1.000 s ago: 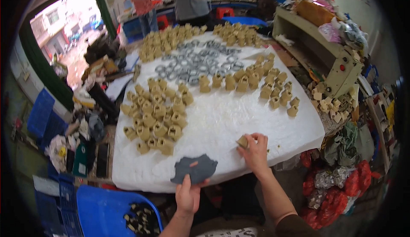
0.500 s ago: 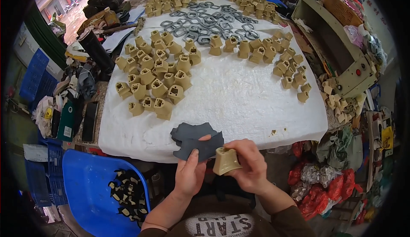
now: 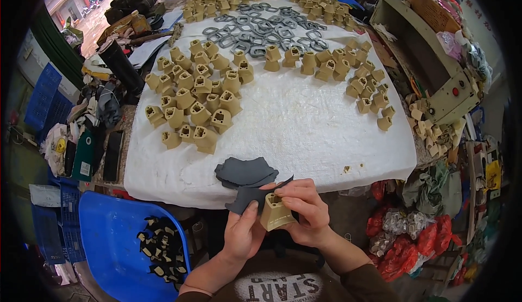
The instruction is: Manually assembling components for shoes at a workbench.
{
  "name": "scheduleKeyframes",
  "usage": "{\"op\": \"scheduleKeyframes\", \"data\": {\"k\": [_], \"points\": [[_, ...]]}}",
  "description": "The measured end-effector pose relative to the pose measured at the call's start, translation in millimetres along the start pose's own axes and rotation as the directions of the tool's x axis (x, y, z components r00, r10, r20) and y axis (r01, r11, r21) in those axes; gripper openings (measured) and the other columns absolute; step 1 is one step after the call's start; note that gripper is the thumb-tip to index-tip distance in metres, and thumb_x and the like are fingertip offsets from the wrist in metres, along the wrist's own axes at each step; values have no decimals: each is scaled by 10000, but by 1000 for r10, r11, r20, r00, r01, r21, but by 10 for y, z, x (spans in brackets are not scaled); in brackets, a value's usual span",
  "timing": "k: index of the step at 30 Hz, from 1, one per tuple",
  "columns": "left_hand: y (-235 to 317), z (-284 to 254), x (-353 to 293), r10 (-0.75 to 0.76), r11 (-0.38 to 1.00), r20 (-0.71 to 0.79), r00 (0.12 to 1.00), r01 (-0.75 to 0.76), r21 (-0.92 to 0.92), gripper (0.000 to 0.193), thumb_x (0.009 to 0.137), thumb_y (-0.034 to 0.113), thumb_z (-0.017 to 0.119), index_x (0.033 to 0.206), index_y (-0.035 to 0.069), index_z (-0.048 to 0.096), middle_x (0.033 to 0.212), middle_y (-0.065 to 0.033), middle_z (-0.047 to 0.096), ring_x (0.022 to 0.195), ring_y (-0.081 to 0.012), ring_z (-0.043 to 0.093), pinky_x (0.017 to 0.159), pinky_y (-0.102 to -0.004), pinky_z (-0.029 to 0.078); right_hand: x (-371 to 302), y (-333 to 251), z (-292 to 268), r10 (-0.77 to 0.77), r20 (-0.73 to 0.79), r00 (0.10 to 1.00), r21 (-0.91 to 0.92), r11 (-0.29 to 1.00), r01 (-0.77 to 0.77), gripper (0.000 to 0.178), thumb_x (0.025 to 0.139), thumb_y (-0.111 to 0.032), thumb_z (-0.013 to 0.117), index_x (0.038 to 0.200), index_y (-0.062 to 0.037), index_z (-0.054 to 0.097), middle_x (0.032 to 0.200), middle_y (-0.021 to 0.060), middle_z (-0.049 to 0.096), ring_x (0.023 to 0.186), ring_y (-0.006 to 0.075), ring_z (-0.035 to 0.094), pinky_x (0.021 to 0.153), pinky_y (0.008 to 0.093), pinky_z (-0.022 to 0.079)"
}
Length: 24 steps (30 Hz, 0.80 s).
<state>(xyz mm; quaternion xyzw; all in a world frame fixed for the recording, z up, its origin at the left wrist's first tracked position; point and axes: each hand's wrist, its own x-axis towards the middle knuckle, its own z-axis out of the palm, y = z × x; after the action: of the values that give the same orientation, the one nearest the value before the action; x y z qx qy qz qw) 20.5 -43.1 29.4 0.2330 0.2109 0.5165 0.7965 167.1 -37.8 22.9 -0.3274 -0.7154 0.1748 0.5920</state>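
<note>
Close to my body, my right hand (image 3: 309,215) is closed on a beige hollow block (image 3: 276,216) with a flared base and holes in its top. My left hand (image 3: 242,235) pinches a dark grey, thin flexible sheet piece (image 3: 247,195) between thumb and fingers. That piece runs behind the block, and its far end sticks up by my right fingers. Whether it is stuck to the block's back is hidden. Just beyond my hands, a small stack of similar grey sheet pieces (image 3: 244,170) lies on the white-covered table (image 3: 310,144) near its front edge.
Many beige blocks (image 3: 201,92) stand on the table's left, with more at the right and back. Grey ring-shaped parts (image 3: 266,30) lie between them. At lower left, a blue tub (image 3: 109,242) holds dark-wrapped pieces. A greenish machine (image 3: 440,68) stands at right above red bags (image 3: 402,256).
My hands have come together. The block has moved left and tilted against the grey sheet piece, which has been lifted off the stack and now bends behind the block.
</note>
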Motion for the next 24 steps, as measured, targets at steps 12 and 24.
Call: {"op": "scheduleKeyframes", "data": {"k": [12, 24], "points": [[-85, 3, -21, 48, 991, -54, 997, -41, 125, 398, 966, 138, 353, 1337, -5, 333, 1334, -140, 421, 1213, -215, 438, 1018, -364, 355, 30, -25, -99, 39, 25, 999, -79, 996, -37, 523, 604, -103, 796, 1074, -46, 573, 1068, 102, 607, 919, 290, 557, 805, 364, 446], [13, -136, 18, 122, 842, 15, 992, -111, 528, 419, 977, 174, 325, 1283, -93, 430, 1202, -142, 553, 1082, -169, 523, 965, -281, 376, 48, -25, -181, 49, 67, 997, -396, 918, -19, 525, 526, -192, 788, 1013, -110, 609, 1020, -13, 614, 890, 224, 505, 851, 419, 270]]}}
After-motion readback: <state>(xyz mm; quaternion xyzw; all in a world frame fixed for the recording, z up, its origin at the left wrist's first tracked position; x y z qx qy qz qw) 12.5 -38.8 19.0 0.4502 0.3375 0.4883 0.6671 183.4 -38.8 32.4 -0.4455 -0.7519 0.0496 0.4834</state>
